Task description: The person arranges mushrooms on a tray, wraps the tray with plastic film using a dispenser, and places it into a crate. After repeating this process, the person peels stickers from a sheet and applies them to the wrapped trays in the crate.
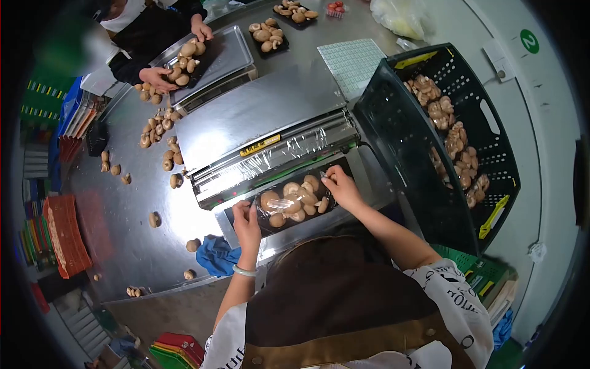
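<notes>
A black tray of brown mushrooms (292, 200) lies in front of me at the wrapping machine (264, 141), with shiny clear film across its top. At the tray's left end is my left hand (247, 227), its fingers closed at the film's edge. My right hand (342, 188) pinches the film at the tray's right end, thumb and forefinger together. Just beyond the tray, more clear film (289, 152) stretches along the machine's front. The underside of the tray and the exact grip of my left fingertips are hidden.
A co-worker's hands (158, 79) hold another mushroom tray over a scale (233, 58). To my right stands a dark crate (393, 123) with packed mushrooms. Loose mushrooms (153, 219) and a blue cloth (216, 255) lie on the metal table (123, 209).
</notes>
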The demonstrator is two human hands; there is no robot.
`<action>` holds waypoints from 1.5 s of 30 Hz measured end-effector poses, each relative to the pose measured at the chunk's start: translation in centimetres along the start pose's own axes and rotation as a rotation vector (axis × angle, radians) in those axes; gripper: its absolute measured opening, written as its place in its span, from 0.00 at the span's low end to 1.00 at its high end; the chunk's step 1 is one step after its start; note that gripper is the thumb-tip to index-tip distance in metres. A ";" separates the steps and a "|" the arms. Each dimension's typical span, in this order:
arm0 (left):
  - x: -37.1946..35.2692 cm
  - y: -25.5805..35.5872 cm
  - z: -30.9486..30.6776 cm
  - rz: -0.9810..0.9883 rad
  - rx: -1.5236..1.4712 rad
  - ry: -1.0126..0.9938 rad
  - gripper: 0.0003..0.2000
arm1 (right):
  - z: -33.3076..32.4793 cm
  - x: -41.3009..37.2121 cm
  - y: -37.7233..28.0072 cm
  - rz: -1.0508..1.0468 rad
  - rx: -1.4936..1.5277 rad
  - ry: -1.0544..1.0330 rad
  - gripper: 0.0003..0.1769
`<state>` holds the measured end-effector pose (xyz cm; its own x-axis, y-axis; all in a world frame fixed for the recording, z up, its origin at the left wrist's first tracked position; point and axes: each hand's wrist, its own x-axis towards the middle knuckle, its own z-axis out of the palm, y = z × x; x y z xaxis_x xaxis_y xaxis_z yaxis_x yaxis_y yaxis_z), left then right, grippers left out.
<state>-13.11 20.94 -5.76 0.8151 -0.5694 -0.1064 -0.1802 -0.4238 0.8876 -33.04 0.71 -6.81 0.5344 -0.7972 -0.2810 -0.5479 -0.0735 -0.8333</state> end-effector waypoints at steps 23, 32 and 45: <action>-2.1 9.6 9.2 0.184 -0.361 -0.950 0.26 | 2.1 -13.3 3.9 0.385 1.571 -0.356 0.13; -7.4 20.5 7.8 -0.106 -1.099 -1.653 0.15 | -11.4 -13.6 -3.0 0.438 1.198 -0.666 0.19; -3.8 23.6 16.4 -0.090 -0.470 -1.263 0.11 | -32.1 -13.9 -8.0 -0.004 0.492 0.459 0.21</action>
<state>-29.44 1.58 8.22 -0.2917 -0.9139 -0.2824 0.2577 -0.3594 0.8969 -56.72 -6.90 19.07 0.1482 -0.9795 -0.1366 -0.1312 0.1174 -0.9844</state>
